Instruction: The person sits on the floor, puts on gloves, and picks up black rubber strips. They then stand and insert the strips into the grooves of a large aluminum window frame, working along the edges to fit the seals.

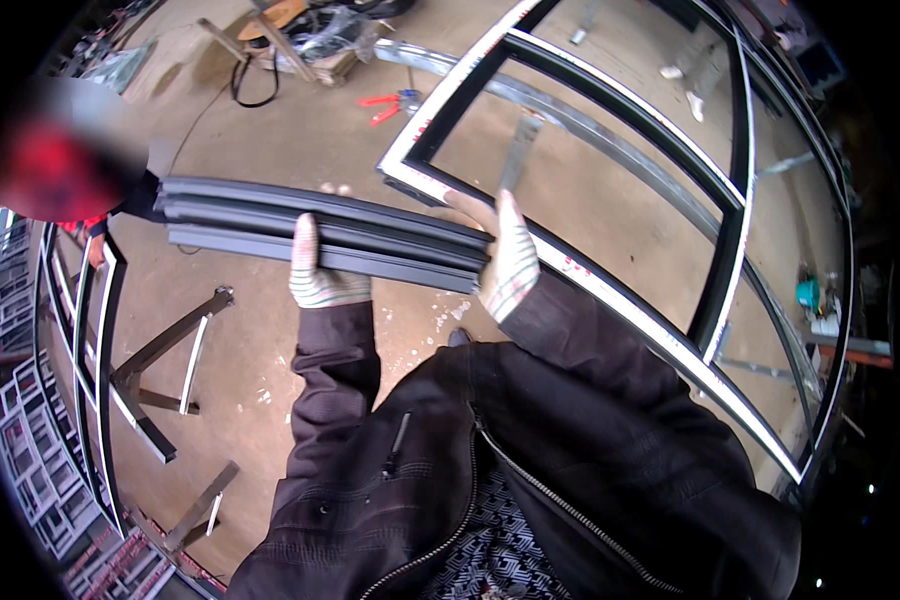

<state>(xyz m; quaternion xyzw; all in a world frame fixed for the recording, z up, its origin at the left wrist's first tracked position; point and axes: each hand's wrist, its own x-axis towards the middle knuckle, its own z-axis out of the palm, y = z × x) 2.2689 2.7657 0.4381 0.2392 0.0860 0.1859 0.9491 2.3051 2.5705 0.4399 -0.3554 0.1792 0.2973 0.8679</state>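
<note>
A bundle of several dark grey metal profiles [400, 245] lies across in front of me, held up above the floor. My left hand [322, 272], in a pale glove with a striped cuff, grips it from the near side near the middle, thumb on top and fingertips showing past the far edge. At the bundle's right end is my right hand [508, 255], gloved the same way, with its thumb up and its fingers closed about the end. Just beyond that hand runs the edge of a large black-and-white window frame [590, 275].
Another person's hand [97, 250] holds a second frame [110, 330] at the left. Dark metal trestles [175, 335] stand below it. A red-handled tool [382, 108] lies on the floor. Plastic-wrapped goods [335, 40] are at the back.
</note>
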